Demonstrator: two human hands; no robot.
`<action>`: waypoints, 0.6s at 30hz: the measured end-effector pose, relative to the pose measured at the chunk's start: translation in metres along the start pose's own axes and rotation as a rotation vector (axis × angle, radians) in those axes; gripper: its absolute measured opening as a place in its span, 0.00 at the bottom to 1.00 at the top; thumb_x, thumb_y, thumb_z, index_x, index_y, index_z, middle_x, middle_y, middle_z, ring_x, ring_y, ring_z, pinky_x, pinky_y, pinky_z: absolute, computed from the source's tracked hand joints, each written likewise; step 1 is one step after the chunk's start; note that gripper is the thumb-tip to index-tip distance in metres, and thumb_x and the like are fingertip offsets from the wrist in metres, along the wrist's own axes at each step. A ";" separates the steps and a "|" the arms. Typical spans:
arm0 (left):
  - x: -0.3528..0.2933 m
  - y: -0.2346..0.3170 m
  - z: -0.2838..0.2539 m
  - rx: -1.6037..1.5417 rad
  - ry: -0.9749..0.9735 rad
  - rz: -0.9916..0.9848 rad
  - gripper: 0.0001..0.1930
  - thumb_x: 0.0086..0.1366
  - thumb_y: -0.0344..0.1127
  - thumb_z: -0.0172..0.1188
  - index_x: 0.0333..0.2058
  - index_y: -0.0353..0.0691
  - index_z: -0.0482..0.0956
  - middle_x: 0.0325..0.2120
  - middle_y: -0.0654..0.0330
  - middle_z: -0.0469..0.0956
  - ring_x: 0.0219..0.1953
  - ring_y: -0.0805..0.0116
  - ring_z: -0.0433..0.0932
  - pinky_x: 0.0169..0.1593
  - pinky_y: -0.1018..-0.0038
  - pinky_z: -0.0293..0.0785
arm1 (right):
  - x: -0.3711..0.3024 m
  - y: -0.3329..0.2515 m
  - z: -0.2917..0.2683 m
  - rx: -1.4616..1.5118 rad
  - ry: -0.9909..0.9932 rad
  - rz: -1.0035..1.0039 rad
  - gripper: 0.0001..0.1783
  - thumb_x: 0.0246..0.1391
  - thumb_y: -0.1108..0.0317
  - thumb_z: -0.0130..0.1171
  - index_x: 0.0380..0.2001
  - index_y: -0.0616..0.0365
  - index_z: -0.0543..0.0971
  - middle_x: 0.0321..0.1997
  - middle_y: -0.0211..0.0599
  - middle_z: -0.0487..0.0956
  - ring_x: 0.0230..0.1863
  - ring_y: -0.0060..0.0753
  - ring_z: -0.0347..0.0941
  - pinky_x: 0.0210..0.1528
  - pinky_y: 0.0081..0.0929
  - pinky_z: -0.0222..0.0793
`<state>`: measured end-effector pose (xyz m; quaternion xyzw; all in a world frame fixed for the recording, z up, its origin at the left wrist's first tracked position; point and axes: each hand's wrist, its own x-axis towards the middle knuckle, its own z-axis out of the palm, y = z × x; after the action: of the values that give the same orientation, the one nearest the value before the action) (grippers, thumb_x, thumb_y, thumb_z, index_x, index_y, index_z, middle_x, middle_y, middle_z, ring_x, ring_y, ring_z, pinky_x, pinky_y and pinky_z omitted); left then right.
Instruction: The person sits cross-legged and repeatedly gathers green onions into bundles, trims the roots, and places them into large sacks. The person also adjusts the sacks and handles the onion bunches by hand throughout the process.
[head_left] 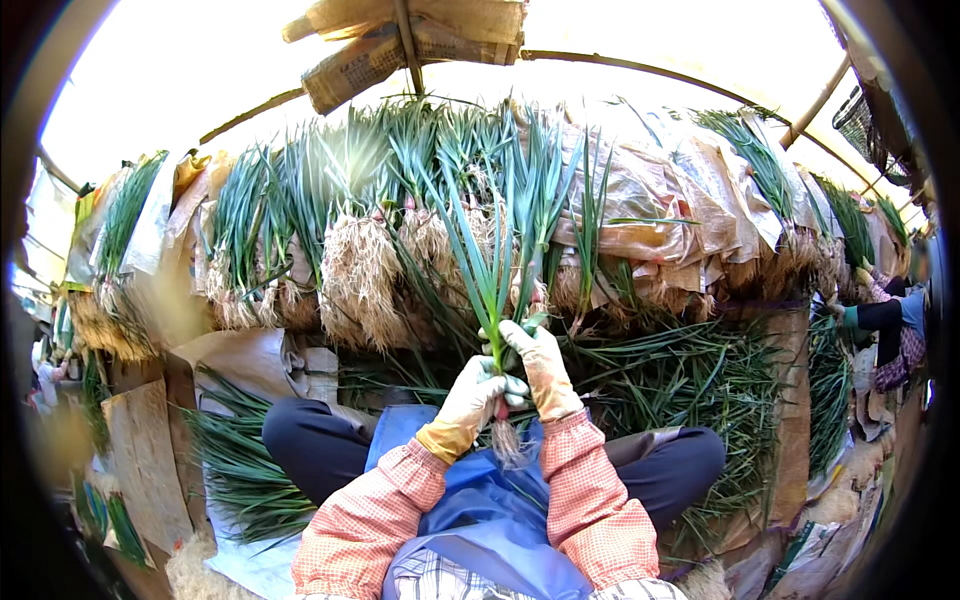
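Observation:
In front of my lap, both gloved hands are closed around one green garlic plant (487, 285). Its long flat leaves fan upward, and its reddish base and pale roots (508, 442) hang below the fingers. My left hand (466, 398), in a whitish glove with a yellow cuff, grips the lower stem. Slightly higher and to the right, my right hand (540, 362) has its fingers at the stem too. Just beyond them, bundles of similar plants with thick pale roots (360, 275) lie over a raised bank.
Loose green leaves (700, 390) cover the ground to my right, and another leaf pile (245, 460) lies left on a pale sheet. Plastic sheeting (650, 200) drapes the bank. A co-worker (895, 320) sits far right. Cardboard (148, 455) stands at the left.

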<state>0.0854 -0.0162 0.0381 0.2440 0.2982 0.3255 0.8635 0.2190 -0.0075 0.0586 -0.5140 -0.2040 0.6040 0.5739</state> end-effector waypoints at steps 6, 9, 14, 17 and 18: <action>0.013 0.004 0.015 0.156 0.136 0.289 0.13 0.66 0.20 0.43 0.49 0.35 0.62 0.29 0.55 0.76 0.26 0.72 0.76 0.31 0.78 0.76 | 0.000 -0.007 0.012 0.666 0.143 -0.075 0.18 0.63 0.59 0.48 0.42 0.64 0.77 0.37 0.38 0.80 0.28 0.27 0.74 0.29 0.24 0.70; 0.009 0.024 0.010 0.089 0.175 0.406 0.14 0.65 0.20 0.44 0.50 0.33 0.65 0.26 0.56 0.75 0.24 0.71 0.74 0.31 0.74 0.77 | 0.013 -0.018 -0.015 1.087 -0.134 -0.144 0.16 0.63 0.58 0.48 0.40 0.61 0.76 0.24 0.29 0.76 0.16 0.17 0.61 0.18 0.17 0.57; 0.005 0.035 0.017 -0.048 0.009 0.286 0.18 0.65 0.30 0.54 0.52 0.32 0.65 0.23 0.58 0.72 0.22 0.70 0.70 0.31 0.68 0.73 | 0.056 -0.077 -0.026 -0.164 0.229 -0.269 0.13 0.55 0.58 0.56 0.36 0.56 0.79 0.18 0.23 0.74 0.13 0.14 0.61 0.14 0.18 0.56; 0.010 0.035 0.015 -0.197 -0.139 0.130 0.19 0.65 0.35 0.55 0.52 0.33 0.67 0.19 0.62 0.70 0.18 0.72 0.67 0.26 0.72 0.69 | 0.114 -0.022 -0.046 -0.857 0.338 -0.125 0.14 0.47 0.57 0.62 0.33 0.56 0.79 0.23 0.35 0.79 0.22 0.27 0.73 0.29 0.29 0.69; 0.012 0.037 0.008 -0.161 -0.118 0.148 0.19 0.65 0.35 0.55 0.52 0.33 0.68 0.19 0.63 0.70 0.18 0.73 0.66 0.25 0.73 0.68 | 0.107 -0.026 -0.039 -0.846 0.280 -0.056 0.15 0.45 0.57 0.64 0.32 0.57 0.78 0.25 0.39 0.80 0.25 0.32 0.76 0.34 0.32 0.71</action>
<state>0.0829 0.0155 0.0627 0.2139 0.2011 0.3962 0.8700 0.2846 0.0823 0.0236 -0.7745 -0.3673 0.3763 0.3515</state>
